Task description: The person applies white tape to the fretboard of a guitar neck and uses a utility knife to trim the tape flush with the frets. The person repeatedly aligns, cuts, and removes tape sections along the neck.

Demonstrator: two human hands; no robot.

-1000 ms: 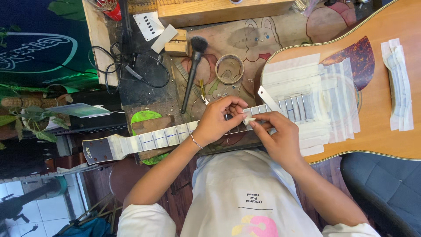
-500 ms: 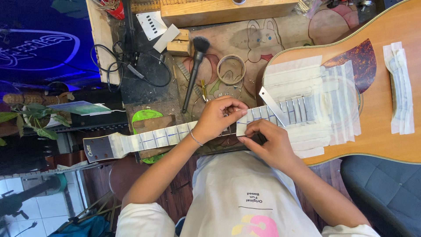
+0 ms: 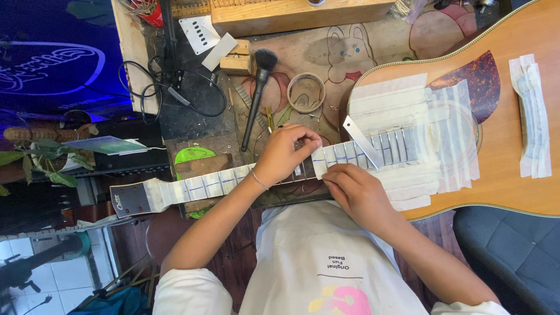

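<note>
Both hands shifted slightly along pale tape-covered guitar neck [image 3: 210, 184]; left hand [image 3: 286, 153] pinches white masking tape strip [image 3: 319, 163], right hand [image 3: 357, 192] presses flat, fingers narrow.

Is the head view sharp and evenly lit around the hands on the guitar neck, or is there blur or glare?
Head view: left hand, right hand and taped guitar neck are sharp in even daylight; no glare there; the far left edge falls into blue-tinted dimness.

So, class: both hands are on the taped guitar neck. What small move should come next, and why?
Probably press the strip of masking tape flat onto the fretboard. The left hand pinches its upper end, the right hand steadies the lower end, and bare frets show beside it.
</note>
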